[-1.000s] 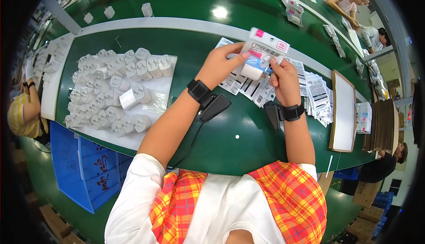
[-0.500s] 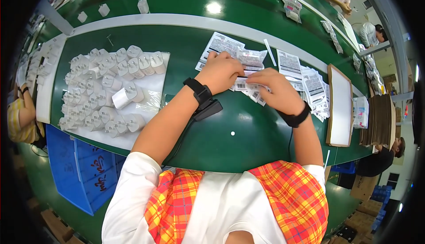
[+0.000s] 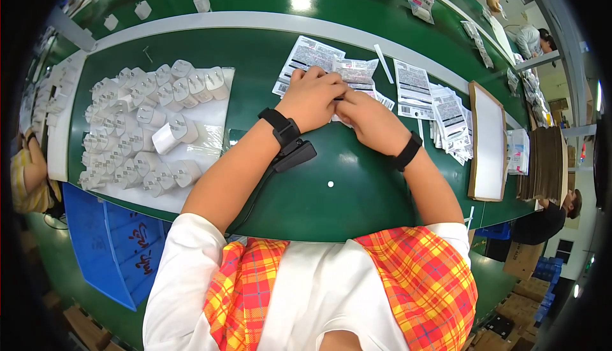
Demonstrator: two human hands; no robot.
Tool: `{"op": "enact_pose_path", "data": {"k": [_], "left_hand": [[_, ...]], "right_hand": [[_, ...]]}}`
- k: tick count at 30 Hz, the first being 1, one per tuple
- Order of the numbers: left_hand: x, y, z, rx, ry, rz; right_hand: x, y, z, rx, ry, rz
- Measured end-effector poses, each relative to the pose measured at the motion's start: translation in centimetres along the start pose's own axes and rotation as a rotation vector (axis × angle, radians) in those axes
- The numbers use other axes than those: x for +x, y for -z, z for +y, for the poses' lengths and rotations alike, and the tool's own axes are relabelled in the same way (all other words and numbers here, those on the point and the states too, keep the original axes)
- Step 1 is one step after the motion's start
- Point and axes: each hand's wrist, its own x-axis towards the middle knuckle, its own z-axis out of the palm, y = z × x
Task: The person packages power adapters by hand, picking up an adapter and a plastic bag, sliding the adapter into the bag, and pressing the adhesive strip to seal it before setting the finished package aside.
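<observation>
My left hand (image 3: pixel 312 99) is closed, palm down, on the near part of a small printed plastic pouch (image 3: pixel 358 69). My right hand (image 3: pixel 373 118) pinches at the same pouch's near edge, and the fingertips of both hands meet there. The exact grip is hidden under the fingers. More flat printed pouches (image 3: pixel 307 57) lie beyond and left of my left hand. Right of my right hand is another printed pouch (image 3: pixel 414 90), beside an overlapping pile of pouches (image 3: pixel 452 121).
Many white plug chargers (image 3: pixel 140 118) stand at the left on a white sheet. An open shallow cardboard tray (image 3: pixel 488 141) lies at the right, with stacked brown cardboard (image 3: pixel 540 163) beyond it. A blue crate (image 3: pixel 118 249) sits below the table's left edge. Other people work around.
My right hand has moved left and closed in against my left hand at the pouch. Its fingers, stretched over the pouches before, are now bent in. A white strip now shows right of it.
</observation>
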Motion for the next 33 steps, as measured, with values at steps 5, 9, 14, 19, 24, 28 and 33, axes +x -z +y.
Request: {"op": "enact_pose_path", "data": {"k": [5,9,14,19,24,28,33], "left_hand": [[-1.1,0.3,-0.8,-0.046,-0.059,0.029],[-0.4,1.5,1.0,-0.022,-0.052,0.02],[0.6,0.9,1.1,-0.028,0.013,0.047],[0.7,0.6,1.1,0.084,0.029,0.042],[-0.7,1.2,0.5,0.142,0.029,0.18],[-0.5,0.4,0.1,0.035,0.053,0.258],[0.9,2.0,-2.3,-0.015,0.146,0.327]], "right_hand": [[-9.3,6.7,-0.5,0.096,-0.218,0.079],[-31.6,8.8,-1.2,0.301,-0.939,0.95],[-41.7,7.7,-4.1,-0.446,-1.176,0.601],[-20.6,9.4,-5.6,-0.393,-0.833,0.694],[-2.3,3.6,0.9,0.065,-0.396,0.331],[4.0,2.7,4.1,-0.019,-0.386,0.055],[6.2,4.3,10.1,-0.27,-0.282,0.487]]}}
